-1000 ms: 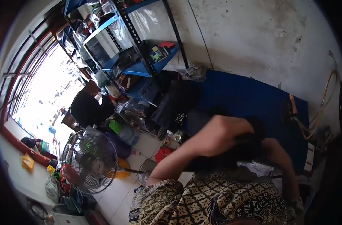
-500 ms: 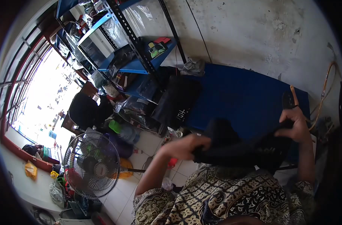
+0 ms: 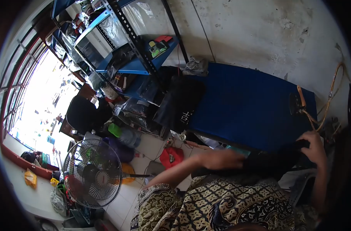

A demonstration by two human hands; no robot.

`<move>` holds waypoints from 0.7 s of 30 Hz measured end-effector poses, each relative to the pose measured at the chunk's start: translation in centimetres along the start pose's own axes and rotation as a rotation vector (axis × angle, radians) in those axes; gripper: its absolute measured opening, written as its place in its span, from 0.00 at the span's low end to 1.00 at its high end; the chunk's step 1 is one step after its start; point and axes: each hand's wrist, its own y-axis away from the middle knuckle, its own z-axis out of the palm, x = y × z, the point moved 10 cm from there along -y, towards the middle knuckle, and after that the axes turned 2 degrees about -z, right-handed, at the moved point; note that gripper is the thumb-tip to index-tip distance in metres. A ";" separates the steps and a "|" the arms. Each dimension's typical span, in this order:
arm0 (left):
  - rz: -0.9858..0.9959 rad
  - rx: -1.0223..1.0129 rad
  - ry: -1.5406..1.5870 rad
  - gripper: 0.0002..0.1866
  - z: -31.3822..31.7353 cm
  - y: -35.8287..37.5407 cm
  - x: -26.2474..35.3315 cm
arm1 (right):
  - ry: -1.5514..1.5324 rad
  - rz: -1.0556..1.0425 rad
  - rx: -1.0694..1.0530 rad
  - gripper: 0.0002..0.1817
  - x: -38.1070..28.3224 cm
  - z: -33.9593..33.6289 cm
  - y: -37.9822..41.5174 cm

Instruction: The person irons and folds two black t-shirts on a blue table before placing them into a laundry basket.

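Note:
A black garment [image 3: 273, 159] hangs stretched between my two hands, low in front of my patterned shirt and at the near edge of the blue-covered table [image 3: 237, 104]. My left hand [image 3: 225, 159], somewhat blurred, grips its left part, with the fingertips hard to make out. At the other end my right hand [image 3: 314, 147] pinches the cloth between thumb and fingers. Beyond the right hand, on the table's far right, rests an iron [image 3: 295, 103] with a wooden handle and a brownish cord [image 3: 331, 92].
Another black garment with white lettering [image 3: 179, 104] lies at the table's left end, by a grey folded cloth [image 3: 196, 66]. Blue metal shelves [image 3: 144, 69] rise behind it. A standing fan [image 3: 94, 173] is on my left. A red item [image 3: 171, 157] lies on the tiled floor.
Both hands have come down with the black garment, closer to my body. The left hand has moved right, and the right hand no longer overlaps the iron.

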 end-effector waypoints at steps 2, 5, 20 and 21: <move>-0.044 0.278 0.043 0.25 -6.6 1.8 0.0 | -0.544 0.347 0.121 0.17 3.1 0.6 3.0; 0.041 0.568 0.143 0.13 -13.0 6.1 1.0 | -0.820 0.423 -0.316 0.25 1.8 4.8 4.6; -0.014 0.768 -0.287 0.09 -16.2 11.3 -0.3 | -0.353 0.562 0.071 0.21 7.4 -1.0 7.3; -0.019 0.853 -0.256 0.10 -16.5 12.0 -0.2 | -0.422 0.552 0.043 0.18 7.0 -1.4 7.1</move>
